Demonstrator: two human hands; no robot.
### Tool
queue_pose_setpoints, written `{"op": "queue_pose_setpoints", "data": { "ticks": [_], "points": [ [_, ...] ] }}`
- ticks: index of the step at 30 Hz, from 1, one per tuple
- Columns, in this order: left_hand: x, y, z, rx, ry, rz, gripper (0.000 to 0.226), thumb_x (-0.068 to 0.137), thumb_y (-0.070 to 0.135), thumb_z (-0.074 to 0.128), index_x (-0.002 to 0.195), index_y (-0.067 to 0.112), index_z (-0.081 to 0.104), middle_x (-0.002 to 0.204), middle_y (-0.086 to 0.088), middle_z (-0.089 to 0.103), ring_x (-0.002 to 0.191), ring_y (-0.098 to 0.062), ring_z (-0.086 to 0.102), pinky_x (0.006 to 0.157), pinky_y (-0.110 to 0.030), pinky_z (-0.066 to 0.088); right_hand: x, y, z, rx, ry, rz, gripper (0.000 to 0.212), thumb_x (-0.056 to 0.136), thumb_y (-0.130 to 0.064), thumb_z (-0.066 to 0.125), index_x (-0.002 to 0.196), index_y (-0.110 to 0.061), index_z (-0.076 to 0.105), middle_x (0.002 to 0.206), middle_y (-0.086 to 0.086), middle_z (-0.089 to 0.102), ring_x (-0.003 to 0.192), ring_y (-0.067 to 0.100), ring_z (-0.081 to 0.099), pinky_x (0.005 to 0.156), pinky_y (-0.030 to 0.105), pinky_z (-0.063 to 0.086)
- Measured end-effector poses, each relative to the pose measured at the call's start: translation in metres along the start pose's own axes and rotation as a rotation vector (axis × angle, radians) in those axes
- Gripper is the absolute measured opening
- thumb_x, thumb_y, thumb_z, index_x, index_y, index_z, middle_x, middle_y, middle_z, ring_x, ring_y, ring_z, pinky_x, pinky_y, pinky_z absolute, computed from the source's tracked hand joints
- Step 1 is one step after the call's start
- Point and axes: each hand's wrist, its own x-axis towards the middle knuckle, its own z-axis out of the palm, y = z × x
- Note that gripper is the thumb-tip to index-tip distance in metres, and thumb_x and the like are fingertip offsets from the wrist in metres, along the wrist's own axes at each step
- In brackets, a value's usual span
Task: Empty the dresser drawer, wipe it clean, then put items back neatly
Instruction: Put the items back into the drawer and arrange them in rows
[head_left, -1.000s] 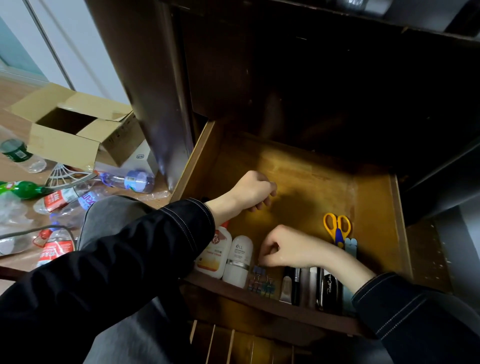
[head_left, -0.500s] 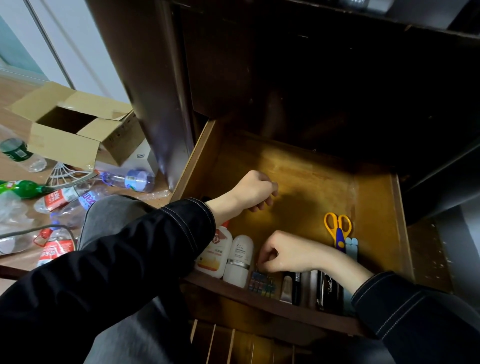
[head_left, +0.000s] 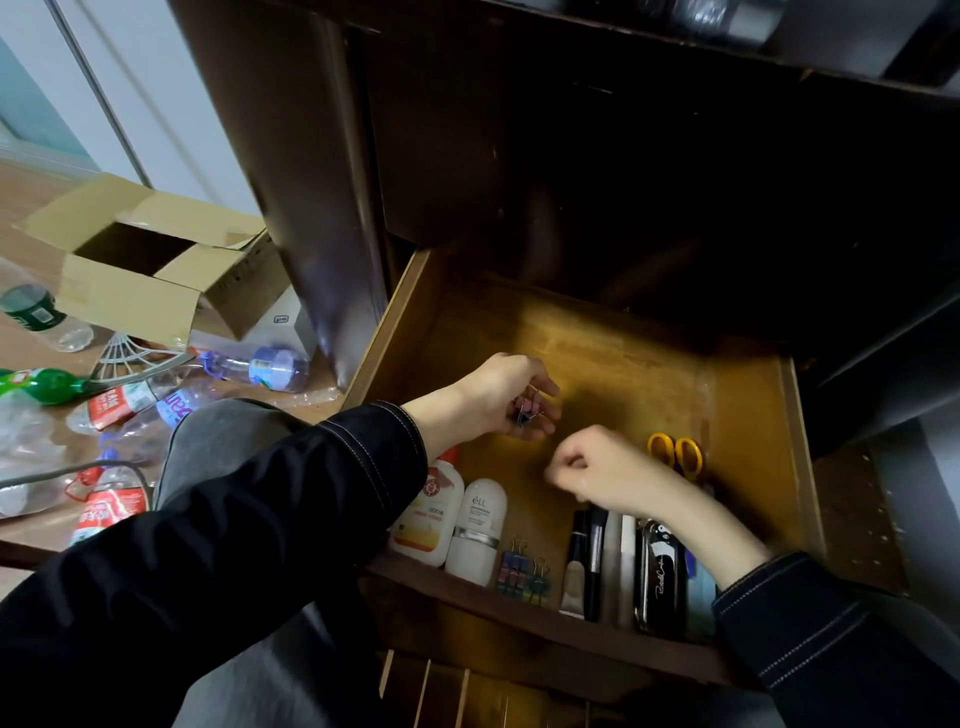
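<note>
The open wooden drawer (head_left: 613, 358) has items lined along its front wall: two white bottles (head_left: 452, 512), small coloured binder clips (head_left: 523, 570), dark pens and flat cases (head_left: 623, 566), and yellow-handled scissors (head_left: 675, 454) on the right. My left hand (head_left: 501, 397) hovers over the drawer's middle and holds several binder clips (head_left: 527, 410) in its curled fingers. My right hand (head_left: 597, 470) is just below and right of it, fingers curled into a loose fist; whether it pinches anything is hidden.
On the floor at the left lie an open cardboard box (head_left: 150, 270), several plastic bottles (head_left: 254, 366) and a white wire rack (head_left: 130, 353). The dark dresser body (head_left: 623, 156) rises behind the drawer. My knee (head_left: 218, 447) is beside the drawer's left wall.
My right hand has lifted from the binder clips at the drawer's front and moved up toward my left hand. The left hand has turned, now showing clips in its fingers.
</note>
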Motion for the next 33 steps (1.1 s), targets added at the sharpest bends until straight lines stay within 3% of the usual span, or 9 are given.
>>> {"op": "queue_pose_setpoints", "data": {
  "ticks": [3,6,9,13,16,18,21,24,33],
  "points": [
    [-0.004,0.000,0.001,-0.014,-0.015,-0.005,0.024,0.099,0.013,0.047,0.113,-0.002,0.059,0.090,-0.021,0.066,0.068,-0.031,0.065,0.067,-0.038,0.056,-0.003,0.009,-0.014,-0.074,0.263,0.063,0.027,0.097,-0.041,0.058,0.080,-0.022,0.070,0.075,0.002,0.071,0.074,0.022,0.067,0.063,0.037,0.052],
    [-0.010,-0.001,0.003,-0.054,-0.082,-0.045,0.033,0.104,0.021,0.040,0.122,-0.003,0.054,0.104,-0.024,0.061,0.076,-0.032,0.064,0.070,-0.040,0.056,-0.006,0.007,-0.018,0.126,0.446,-0.025,0.018,0.095,-0.042,0.060,0.084,-0.029,0.066,0.069,-0.008,0.065,0.064,0.007,0.059,0.060,0.035,0.047],
    [-0.015,0.001,0.003,-0.159,-0.174,-0.087,0.033,0.106,0.023,0.038,0.128,0.000,0.047,0.116,-0.025,0.054,0.088,-0.033,0.061,0.073,-0.042,0.058,-0.007,-0.001,-0.016,0.167,0.413,-0.126,0.006,0.092,-0.037,0.066,0.097,-0.035,0.063,0.076,-0.007,0.061,0.055,0.001,0.049,0.053,0.022,0.035],
    [-0.018,0.002,0.000,-0.213,-0.241,-0.128,0.039,0.106,0.025,0.038,0.132,-0.003,0.046,0.128,-0.026,0.050,0.102,-0.034,0.059,0.075,-0.042,0.060,-0.006,-0.002,-0.012,0.109,0.392,-0.147,0.007,0.090,-0.033,0.069,0.095,-0.037,0.067,0.094,-0.015,0.055,0.064,0.003,0.052,0.059,0.023,0.039],
    [-0.018,0.001,0.001,-0.142,-0.227,-0.100,0.038,0.105,0.023,0.040,0.130,-0.005,0.048,0.122,-0.026,0.054,0.100,-0.036,0.060,0.078,-0.042,0.059,-0.006,0.000,-0.012,0.131,0.404,-0.152,0.008,0.089,-0.030,0.071,0.085,-0.035,0.066,0.091,-0.013,0.055,0.060,0.004,0.050,0.059,0.025,0.038],
    [-0.015,0.000,0.002,-0.096,-0.187,-0.060,0.035,0.104,0.019,0.044,0.130,-0.005,0.048,0.121,-0.026,0.054,0.096,-0.037,0.061,0.077,-0.043,0.060,-0.007,0.000,-0.013,0.156,0.388,-0.164,0.009,0.091,-0.032,0.069,0.084,-0.035,0.064,0.085,-0.015,0.056,0.056,0.003,0.050,0.055,0.018,0.036],
    [-0.009,-0.001,0.001,-0.009,-0.120,0.024,0.026,0.100,0.014,0.051,0.117,-0.006,0.054,0.096,-0.023,0.061,0.075,-0.032,0.064,0.070,-0.042,0.058,-0.008,-0.001,-0.015,0.344,0.375,-0.146,0.008,0.094,-0.033,0.065,0.087,-0.036,0.063,0.078,-0.019,0.066,0.052,0.001,0.054,0.051,0.017,0.043],
    [-0.010,-0.002,-0.001,0.088,-0.159,0.090,0.023,0.095,0.011,0.062,0.110,-0.007,0.063,0.081,-0.019,0.065,0.067,-0.027,0.064,0.065,-0.035,0.056,-0.006,0.001,-0.018,0.455,0.433,-0.062,0.005,0.093,-0.026,0.066,0.089,-0.025,0.065,0.077,-0.007,0.072,0.053,0.008,0.060,0.050,0.022,0.042],
    [-0.009,-0.002,-0.004,0.079,-0.190,0.113,0.026,0.088,0.000,0.067,0.111,-0.013,0.065,0.089,-0.023,0.065,0.070,-0.026,0.067,0.070,-0.034,0.060,-0.006,0.004,-0.024,0.697,0.436,0.012,0.007,0.093,-0.012,0.070,0.098,-0.015,0.072,0.078,0.003,0.076,0.060,0.009,0.062,0.048,0.020,0.047]
  ]
}}
